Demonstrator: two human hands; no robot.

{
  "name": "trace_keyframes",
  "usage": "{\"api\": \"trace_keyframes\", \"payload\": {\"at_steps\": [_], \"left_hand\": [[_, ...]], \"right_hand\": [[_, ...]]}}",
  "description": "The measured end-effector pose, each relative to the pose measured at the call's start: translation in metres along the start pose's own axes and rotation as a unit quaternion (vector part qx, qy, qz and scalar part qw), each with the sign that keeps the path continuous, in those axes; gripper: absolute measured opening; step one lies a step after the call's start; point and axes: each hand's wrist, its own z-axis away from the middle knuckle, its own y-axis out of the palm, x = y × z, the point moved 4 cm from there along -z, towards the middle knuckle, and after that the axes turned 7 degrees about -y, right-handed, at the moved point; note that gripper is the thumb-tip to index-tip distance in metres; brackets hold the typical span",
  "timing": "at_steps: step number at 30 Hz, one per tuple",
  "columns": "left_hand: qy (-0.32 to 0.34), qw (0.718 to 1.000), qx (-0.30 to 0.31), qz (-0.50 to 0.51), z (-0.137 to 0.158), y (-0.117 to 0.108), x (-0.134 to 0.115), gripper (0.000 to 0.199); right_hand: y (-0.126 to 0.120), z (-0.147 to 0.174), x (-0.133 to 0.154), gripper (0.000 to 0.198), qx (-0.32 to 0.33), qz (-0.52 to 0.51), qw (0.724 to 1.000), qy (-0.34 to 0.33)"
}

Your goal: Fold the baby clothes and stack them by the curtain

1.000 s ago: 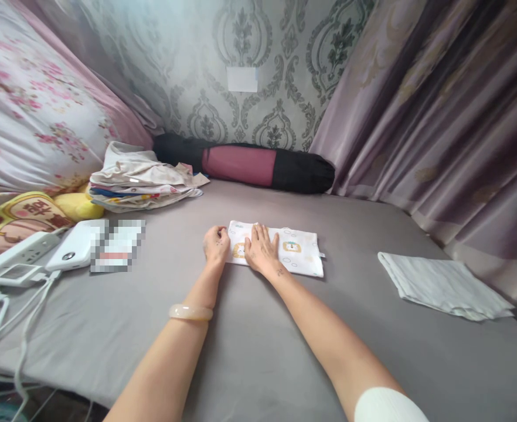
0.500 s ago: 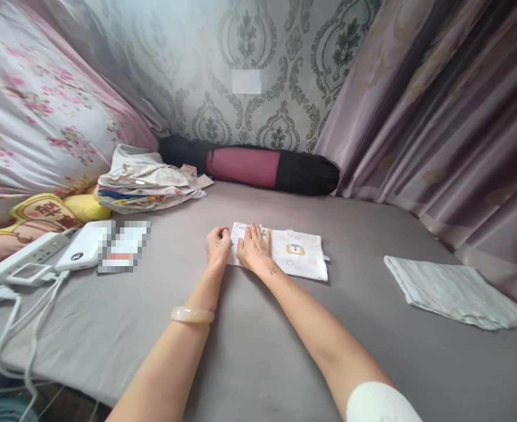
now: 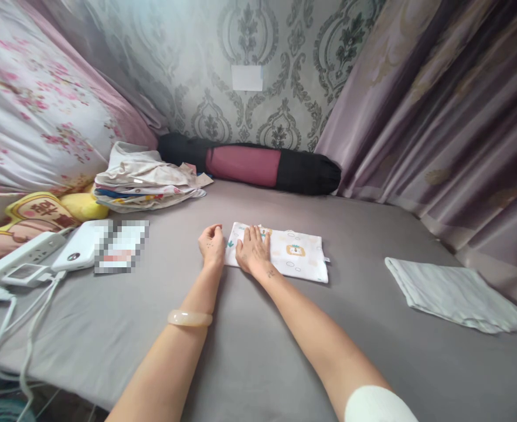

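Observation:
A folded white cloth (image 3: 309,266) with small animal prints and a tag on its right edge lies flat on the bed. My right hand (image 3: 253,251) rests palm down on its left part, fingers stretched out, covering some of the print. Just left of the cloth, apart from its edge, is my left hand (image 3: 213,246) with the fingers curled in; nothing shows in them. A pale bangle (image 3: 190,318) circles my left forearm.
A stack of folded clothes (image 3: 148,181) sits at the back left, beside a long black and maroon bag (image 3: 243,166). Another folded pale cloth (image 3: 456,293) lies at right. At left are a power strip (image 3: 30,252), cables, a white power bank (image 3: 82,246) and a yellow plush (image 3: 43,214).
My left hand has shifted left, off the cloth's left edge, uncovering more of it. My right hand stays almost in place on the cloth.

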Motion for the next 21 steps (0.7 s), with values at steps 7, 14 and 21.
{"api": "trace_keyframes", "payload": {"at_steps": [7,14,21], "left_hand": [[-0.04,0.996,-0.027,0.074,0.0,-0.001,-0.004,0.023],[-0.056,0.993,-0.039,0.093,0.001,-0.004,-0.006,0.024],[-0.046,0.997,-0.012,0.058,0.004,-0.003,-0.008,0.028]], "right_hand": [[-0.003,-0.006,0.01,0.056,0.007,-0.002,1.0,-0.01],[-0.001,-0.013,0.03,0.057,0.006,-0.037,0.998,-0.043],[0.008,-0.012,0.03,0.059,-0.009,-0.019,0.998,-0.057]]}}
